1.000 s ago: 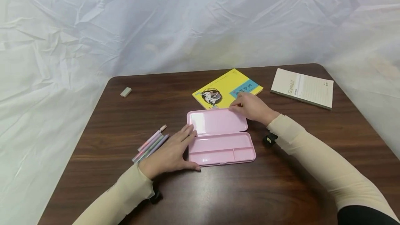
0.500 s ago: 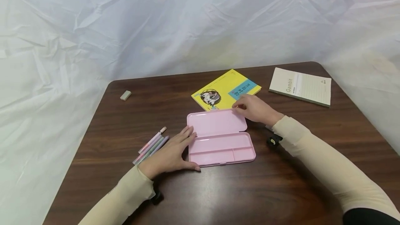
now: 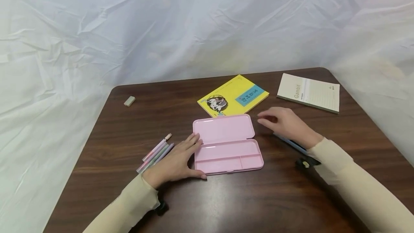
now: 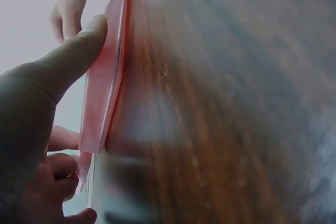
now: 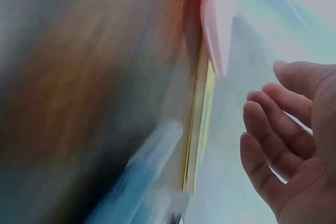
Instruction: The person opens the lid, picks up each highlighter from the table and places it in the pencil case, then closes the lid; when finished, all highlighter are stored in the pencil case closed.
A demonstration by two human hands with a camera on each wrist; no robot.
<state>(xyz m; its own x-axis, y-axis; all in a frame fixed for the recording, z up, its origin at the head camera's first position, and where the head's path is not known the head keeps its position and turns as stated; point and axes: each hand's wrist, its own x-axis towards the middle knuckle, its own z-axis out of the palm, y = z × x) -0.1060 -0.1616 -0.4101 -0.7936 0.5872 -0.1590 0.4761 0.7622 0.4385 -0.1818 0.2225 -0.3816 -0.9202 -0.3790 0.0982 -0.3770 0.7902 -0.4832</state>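
Note:
A pink pencil case (image 3: 228, 159) lies with its lid (image 3: 223, 129) folded back on the table, its divided tray facing up. My left hand (image 3: 176, 159) rests spread at the case's left end, fingertips at the lid hinge and thumb along the front edge. In the left wrist view, the thumb lies against the pink side of the case (image 4: 102, 87). My right hand (image 3: 286, 123) is off to the right of the lid, fingers loosely bent, holding nothing. Beneath it a blue pen (image 3: 292, 143) shows partly; the right wrist view has its blue barrel (image 5: 123, 192) close by.
Several pastel pens (image 3: 156, 154) lie beside my left hand. Behind the lid is a yellow booklet (image 3: 231, 94). A cream notebook (image 3: 308, 92) lies at the back right, and a small eraser (image 3: 129, 101) at the back left. White cloth (image 3: 207, 28) hangs behind the table.
My right hand has let go of the lid's far right corner and moved right, uncovering more of the blue pen. My left hand keeps its place on the case.

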